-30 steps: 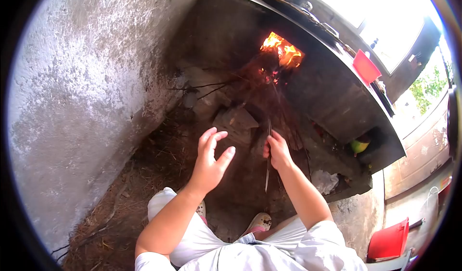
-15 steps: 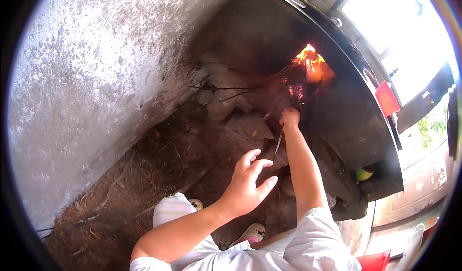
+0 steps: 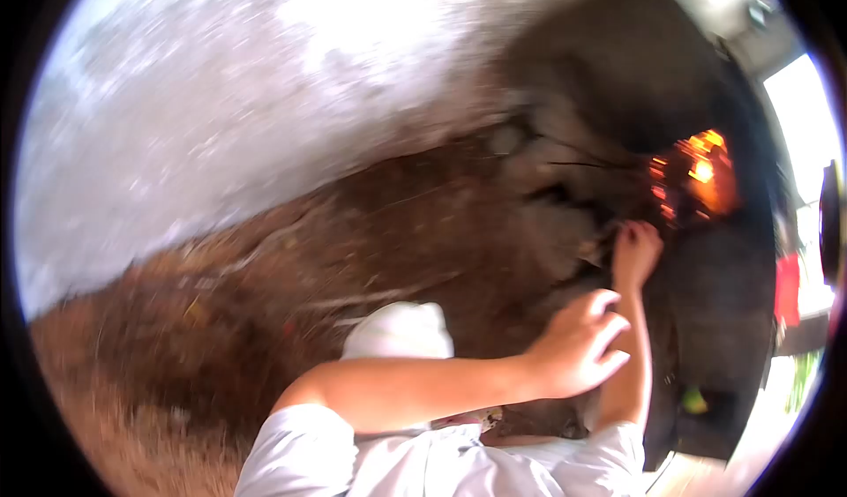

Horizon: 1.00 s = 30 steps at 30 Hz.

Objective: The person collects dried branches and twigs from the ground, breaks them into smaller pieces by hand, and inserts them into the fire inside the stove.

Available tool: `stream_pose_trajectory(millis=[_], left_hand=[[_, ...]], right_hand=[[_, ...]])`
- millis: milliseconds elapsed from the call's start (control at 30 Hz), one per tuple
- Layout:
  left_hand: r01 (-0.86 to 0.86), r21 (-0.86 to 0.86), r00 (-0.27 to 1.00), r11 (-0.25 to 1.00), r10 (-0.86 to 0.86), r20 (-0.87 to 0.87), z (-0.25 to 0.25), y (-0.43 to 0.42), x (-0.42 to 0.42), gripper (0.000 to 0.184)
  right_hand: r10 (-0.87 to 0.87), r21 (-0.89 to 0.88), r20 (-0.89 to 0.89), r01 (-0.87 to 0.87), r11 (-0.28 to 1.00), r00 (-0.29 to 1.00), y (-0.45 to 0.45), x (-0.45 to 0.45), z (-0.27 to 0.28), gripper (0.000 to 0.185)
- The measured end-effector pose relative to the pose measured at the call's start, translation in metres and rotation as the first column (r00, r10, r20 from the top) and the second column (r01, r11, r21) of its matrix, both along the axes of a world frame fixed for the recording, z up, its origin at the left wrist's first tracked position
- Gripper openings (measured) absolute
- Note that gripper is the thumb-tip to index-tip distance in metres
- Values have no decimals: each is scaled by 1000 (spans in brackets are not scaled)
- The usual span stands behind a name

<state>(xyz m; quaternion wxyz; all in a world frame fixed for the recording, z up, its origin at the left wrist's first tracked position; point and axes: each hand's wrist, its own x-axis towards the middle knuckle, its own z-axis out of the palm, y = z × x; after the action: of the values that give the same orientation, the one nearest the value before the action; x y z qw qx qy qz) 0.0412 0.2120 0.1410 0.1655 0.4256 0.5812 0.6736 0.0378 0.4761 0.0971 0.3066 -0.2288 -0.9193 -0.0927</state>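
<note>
A fire [image 3: 703, 169] burns in the mouth of a dark stove [image 3: 609, 43]. My right hand [image 3: 637, 252] reaches close below the flames, fingers curled closed; blur hides what they hold, if anything. My left hand [image 3: 578, 345] hovers nearer my body, overlapping my right forearm in the view. Its fingers are bent but apart, with nothing in them. Thin dark sticks [image 3: 587, 164] stick out from the left of the fire. Grey blocks or stones [image 3: 556, 228] lie beside the stove mouth, left of my right hand.
A pale, rough wall [image 3: 221, 135] runs along the left. Brown ground with dry litter [image 3: 265, 321] lies between wall and stove. A red object [image 3: 787, 290] is at the stove's right edge, and a yellow-green object [image 3: 694, 400] sits low at its near end.
My view has swung left and blurred, so the stove and fire appear farther right. The thin light rod seen by my right hand earlier no longer shows. My left hand stays spread.
</note>
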Motion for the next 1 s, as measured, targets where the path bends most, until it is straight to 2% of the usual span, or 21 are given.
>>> stream_pose_trajectory(millis=[33, 100, 167, 233, 267, 333, 367, 433, 467, 500, 533, 567, 600, 633, 667, 700, 733, 767, 833, 933, 1000], left_hand=[[3, 33, 999, 999, -5, 45, 1, 3, 5, 33], [21, 23, 997, 1000, -22, 78, 2, 7, 13, 29], [31, 40, 998, 999, -32, 46, 1, 13, 21, 31], [-5, 51, 996, 999, 0, 87, 3, 21, 12, 32], [-12, 32, 996, 999, 9, 92, 4, 26, 8, 32], [-271, 215, 946, 938, 301, -122, 9, 25, -11, 27], [-317, 236, 932, 919, 347, -101, 11, 21, -25, 21], [-324, 147, 939, 935, 337, -71, 25, -24, -63, 14], [-454, 173, 885, 874, 465, -31, 17, -37, -75, 14], [-431, 65, 902, 900, 431, 20, 12, -65, -92, 17], [-491, 19, 871, 871, 491, 5, -7, -87, -105, 22], [-532, -176, 846, 828, 518, -124, -35, -113, -120, 24], [-636, -296, 772, 713, 595, -225, -67, -140, -127, 25], [-649, -515, 754, 560, 562, -340, -94, -172, -133, 26], [-656, -607, 741, 447, 531, -410, -132, -204, -133, 29], [-564, -763, 792, 318, 470, -390, -150, -234, -127, 33], [-599, -782, 773, 171, 378, -510, -200, -261, -123, 45], [-476, -879, 856, 39, 249, -453, -205, -282, -115, 56], [-352, -932, 923, -92, 129, -361, -234, -322, -101, 62], [-299, -945, 941, -130, 125, -315, -259, -357, -90, 54], [-297, -955, 943, 13, 163, -291, -255, -357, -93, 36]], right_hand=[[27, -51, 104, -22, 998, 994, 5, 8, -6, 14], [10, -385, 307, 114, 916, 952, 65, 34, -32, 24], [-25, -207, 238, 75, 975, 971, 80, 46, -23, 30], [117, 10, 90, -118, 993, 989, 40, 35, -7, 35], [126, -9, 93, -126, 992, 988, 17, 41, -11, 35], [206, -52, 43, -204, 978, 978, -42, 61, -15, 28], [241, -69, 16, -240, 968, 970, -73, 74, -16, 26], [301, -98, -44, -304, 948, 953, -133, 97, -17, 21], [343, -176, -43, -345, 922, 938, -163, 105, -17, 18], [385, -253, -48, -384, 888, 922, -186, 112, -19, 16], [372, -297, -50, -369, 881, 927, -197, 124, -26, 14], [357, -337, -53, -354, 873, 932, -205, 136, -35, 13], [317, -383, -70, -319, 867, 946, -211, 146, -41, 12], [305, -380, -74, -309, 872, 950, -214, 150, -44, 12], [269, -426, -79, -277, 862, 960, -216, 157, -45, 12], [234, -468, -82, -245, 849, 969, -217, 163, -47, 12], [209, -505, -106, -233, 831, 972, -218, 164, -48, 12], [197, -498, -103, -222, 838, 975, -219, 165, -49, 12], [218, -540, -134, -255, 802, 967, -220, 165, -49, 12], [222, -560, -187, -290, 776, 957, -224, 160, -39, 12], [203, -597, -236, -306, 741, 950, -225, 154, -31, 11]])
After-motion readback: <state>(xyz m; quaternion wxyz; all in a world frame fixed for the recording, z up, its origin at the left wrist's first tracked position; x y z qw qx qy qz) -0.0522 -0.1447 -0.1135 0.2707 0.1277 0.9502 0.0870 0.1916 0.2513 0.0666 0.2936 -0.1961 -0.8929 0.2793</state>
